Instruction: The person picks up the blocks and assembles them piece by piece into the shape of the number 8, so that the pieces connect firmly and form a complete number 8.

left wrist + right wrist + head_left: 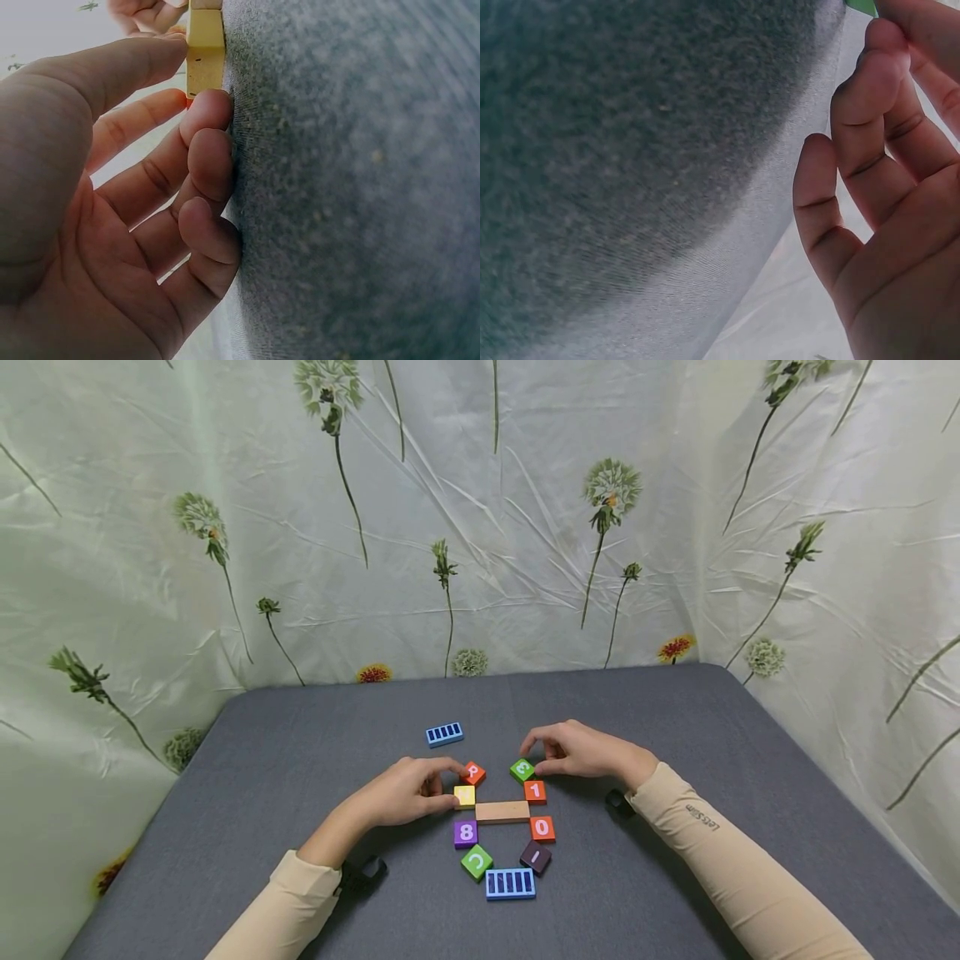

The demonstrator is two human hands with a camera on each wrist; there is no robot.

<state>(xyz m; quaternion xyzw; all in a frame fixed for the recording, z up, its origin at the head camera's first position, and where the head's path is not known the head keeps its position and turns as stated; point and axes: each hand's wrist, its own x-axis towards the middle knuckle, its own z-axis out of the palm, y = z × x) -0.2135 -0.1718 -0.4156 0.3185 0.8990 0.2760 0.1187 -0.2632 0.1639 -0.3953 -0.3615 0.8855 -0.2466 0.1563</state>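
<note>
My left hand (408,792) touches two blocks. Its thumb rests at the yellow block (465,797), and its index finger reaches the orange-red block (474,773) just beyond. In the left wrist view, the other fingers curl loosely against the cloth beside the yellow block (206,49). Across the ring of blocks, my right hand (581,750) has its thumb at the side of a green block marked 3 (522,769). The index fingertip is close above that block; contact there is unclear. In the right wrist view, only a corner of the green block (861,6) shows past the fingers.
Inside the ring lies a plain wooden bar (502,812). Around it are orange blocks 1 (535,791) and 0 (542,829), purple 8 (466,833), a green block (476,863) and a dark block (536,857). Blue slotted pieces lie in front (511,884) and behind (445,734).
</note>
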